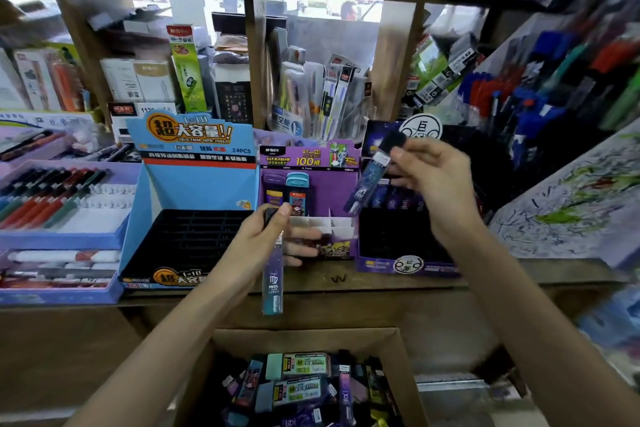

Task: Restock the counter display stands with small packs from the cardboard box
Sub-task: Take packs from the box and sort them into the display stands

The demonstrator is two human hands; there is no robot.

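My left hand [268, 236] grips a slim purple-and-teal pack [273, 274] by its top end, and the pack hangs down in front of the counter edge. Above the dark purple display stand [405, 262], my right hand [433, 177] pinches a second slim dark pack [372, 173], tilted. A row of similar packs stands at the back of that stand. The blue display stand [145, 211] at the left holds an empty black slotted tray. Between them sits the middle purple stand [332, 187], holding two small cases. The open cardboard box [401, 354] below holds several loose packs.
Blue trays of pens [52, 198] sit at the far left of the wooden counter [346, 282]. Shelves packed with stationery rise behind. At the right stands a slanted rack of pens [540, 104] beside a scribbled test sheet [571, 204].
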